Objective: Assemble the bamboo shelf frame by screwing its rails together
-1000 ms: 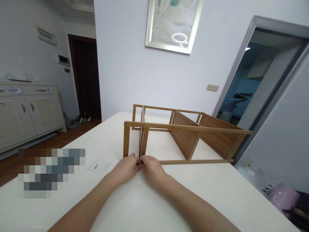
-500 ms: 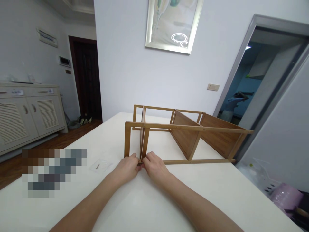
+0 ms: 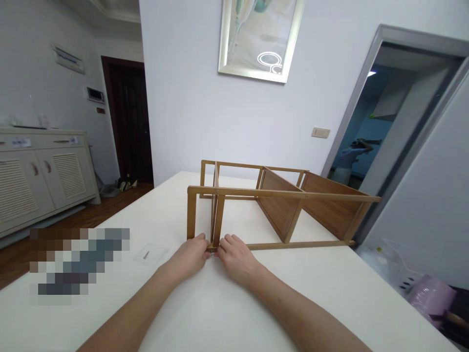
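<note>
A wooden shelf rack [image 3: 293, 194] lies on its side on the white table [image 3: 205, 313], its shelf boards upright. At the rack's left end, my left hand [image 3: 193, 254] is closed around the lower near rail. My right hand [image 3: 236, 256] sits just right of it, fingers curled and pressed at the same joint, beside a shelf's upright edge. A tiny shiny bit [image 3: 213, 253] shows between the fingertips of both hands, too small to name. Left of my hands, a small screw [image 3: 146, 255] rests on a clear plastic bag [image 3: 156, 252].
A blurred-out patch [image 3: 80, 259] covers the table's left side. Beyond the right edge are a pink item [image 3: 430, 298] and clear plastic wrapping [image 3: 381, 259]. A wall stands behind the table. In the doorway at right, a person [image 3: 350, 156] is visible.
The view has shifted slightly, moving the scene a little left. My right fingers have eased slightly away from the left ones, showing the shiny bit. The rack stays in place.
</note>
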`<act>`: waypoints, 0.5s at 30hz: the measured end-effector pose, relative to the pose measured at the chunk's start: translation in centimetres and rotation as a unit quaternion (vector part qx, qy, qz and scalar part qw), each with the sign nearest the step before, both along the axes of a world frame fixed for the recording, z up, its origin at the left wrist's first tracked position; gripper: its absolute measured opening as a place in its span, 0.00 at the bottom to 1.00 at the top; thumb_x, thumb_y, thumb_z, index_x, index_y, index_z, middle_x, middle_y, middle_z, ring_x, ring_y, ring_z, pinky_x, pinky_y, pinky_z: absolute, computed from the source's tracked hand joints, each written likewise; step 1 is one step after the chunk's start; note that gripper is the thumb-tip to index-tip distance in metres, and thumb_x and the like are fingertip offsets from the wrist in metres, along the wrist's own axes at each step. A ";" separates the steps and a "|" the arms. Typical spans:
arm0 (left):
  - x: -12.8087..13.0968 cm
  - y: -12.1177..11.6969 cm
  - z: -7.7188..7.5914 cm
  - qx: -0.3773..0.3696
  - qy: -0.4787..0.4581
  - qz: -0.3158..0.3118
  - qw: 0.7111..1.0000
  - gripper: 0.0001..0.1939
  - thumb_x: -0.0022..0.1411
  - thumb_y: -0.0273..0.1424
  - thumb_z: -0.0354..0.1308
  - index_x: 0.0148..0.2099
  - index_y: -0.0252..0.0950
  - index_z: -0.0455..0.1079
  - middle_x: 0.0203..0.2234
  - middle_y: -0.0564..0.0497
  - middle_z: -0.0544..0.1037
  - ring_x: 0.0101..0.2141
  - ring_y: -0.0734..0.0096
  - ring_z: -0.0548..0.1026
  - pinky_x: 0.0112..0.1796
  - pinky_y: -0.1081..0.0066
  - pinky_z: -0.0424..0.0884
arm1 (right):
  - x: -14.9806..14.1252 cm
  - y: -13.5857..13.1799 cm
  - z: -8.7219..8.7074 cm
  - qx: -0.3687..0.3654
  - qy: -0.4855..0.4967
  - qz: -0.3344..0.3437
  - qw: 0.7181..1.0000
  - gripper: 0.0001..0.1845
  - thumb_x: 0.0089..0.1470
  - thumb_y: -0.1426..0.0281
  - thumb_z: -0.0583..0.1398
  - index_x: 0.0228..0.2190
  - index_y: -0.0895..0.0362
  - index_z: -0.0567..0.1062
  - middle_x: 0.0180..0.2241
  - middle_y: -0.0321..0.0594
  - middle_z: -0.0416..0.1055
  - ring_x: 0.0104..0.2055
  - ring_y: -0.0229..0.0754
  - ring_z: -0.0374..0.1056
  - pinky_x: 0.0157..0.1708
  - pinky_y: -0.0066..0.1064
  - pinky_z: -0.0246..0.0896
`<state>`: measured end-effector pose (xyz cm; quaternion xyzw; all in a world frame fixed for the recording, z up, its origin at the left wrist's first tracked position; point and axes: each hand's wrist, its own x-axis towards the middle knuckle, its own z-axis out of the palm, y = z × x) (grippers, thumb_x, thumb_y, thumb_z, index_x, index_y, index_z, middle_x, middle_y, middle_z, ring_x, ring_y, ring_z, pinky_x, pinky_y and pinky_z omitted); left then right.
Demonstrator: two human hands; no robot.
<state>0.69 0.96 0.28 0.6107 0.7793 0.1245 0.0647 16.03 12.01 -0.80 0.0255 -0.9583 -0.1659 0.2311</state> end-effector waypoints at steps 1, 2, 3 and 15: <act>-0.1 0.0 0.0 -0.001 -0.001 -0.003 1.000 0.10 0.64 0.26 0.50 0.35 0.37 0.72 0.37 0.46 0.74 0.38 0.62 0.77 0.39 0.68 0.67 | 0.0 0.0 0.2 -0.003 -0.008 0.007 1.000 0.09 0.62 0.78 0.55 0.31 0.59 0.73 0.31 0.45 0.67 0.37 0.46 0.59 0.35 0.38 0.51; -0.2 0.1 0.0 -0.002 -0.001 -0.004 1.000 0.12 0.64 0.23 0.48 0.35 0.37 0.73 0.37 0.46 0.74 0.39 0.62 0.77 0.40 0.69 0.66 | 0.1 -0.1 0.4 -0.007 -0.017 0.015 1.000 0.08 0.62 0.78 0.55 0.32 0.60 0.73 0.32 0.44 0.67 0.37 0.46 0.59 0.35 0.38 0.52; -0.2 0.1 0.1 -0.003 0.001 -0.003 1.000 0.13 0.64 0.22 0.47 0.35 0.37 0.73 0.37 0.46 0.74 0.39 0.63 0.77 0.40 0.69 0.66 | 0.1 -0.2 0.5 -0.012 -0.026 0.022 0.999 0.08 0.62 0.78 0.55 0.33 0.60 0.73 0.32 0.44 0.67 0.37 0.45 0.59 0.36 0.38 0.52; -2.9 -0.6 0.9 -0.026 0.076 0.116 0.990 0.16 0.61 0.19 0.47 0.38 0.36 0.75 0.38 0.43 0.77 0.41 0.60 0.78 0.39 0.68 0.68 | 1.6 0.8 1.3 -0.183 0.035 0.024 0.982 0.10 0.60 0.78 0.54 0.35 0.57 0.75 0.32 0.42 0.71 0.38 0.42 0.60 0.36 0.34 0.56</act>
